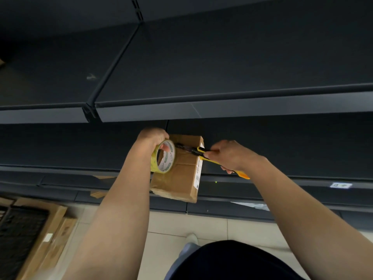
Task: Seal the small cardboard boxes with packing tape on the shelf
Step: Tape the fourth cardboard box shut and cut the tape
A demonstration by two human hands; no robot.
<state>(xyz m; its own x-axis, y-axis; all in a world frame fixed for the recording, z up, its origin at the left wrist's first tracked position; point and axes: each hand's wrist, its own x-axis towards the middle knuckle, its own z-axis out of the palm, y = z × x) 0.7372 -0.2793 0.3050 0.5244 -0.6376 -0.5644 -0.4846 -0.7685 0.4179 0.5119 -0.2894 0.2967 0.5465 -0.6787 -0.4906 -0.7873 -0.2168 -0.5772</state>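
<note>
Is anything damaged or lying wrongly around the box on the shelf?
Yes. The box has a ragged, torn edge at its near left corner, and its near end sticks out past the front edge of the shelf. Nothing looks spilled.

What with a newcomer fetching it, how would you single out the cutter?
On the dark shelf lies a box. Over its right edge the right hand grips the cutter. It is a yellow-and-black stick; the tape nearby is a ring.

Left forearm (pixel 121 199), right forearm (pixel 302 203) bare, lower left and lower right of frame. Black top (pixel 232 261) bottom centre. Grey-blue trouser leg (pixel 186 251) beside it; pale shoe toe (pixel 191 238) above.
</note>
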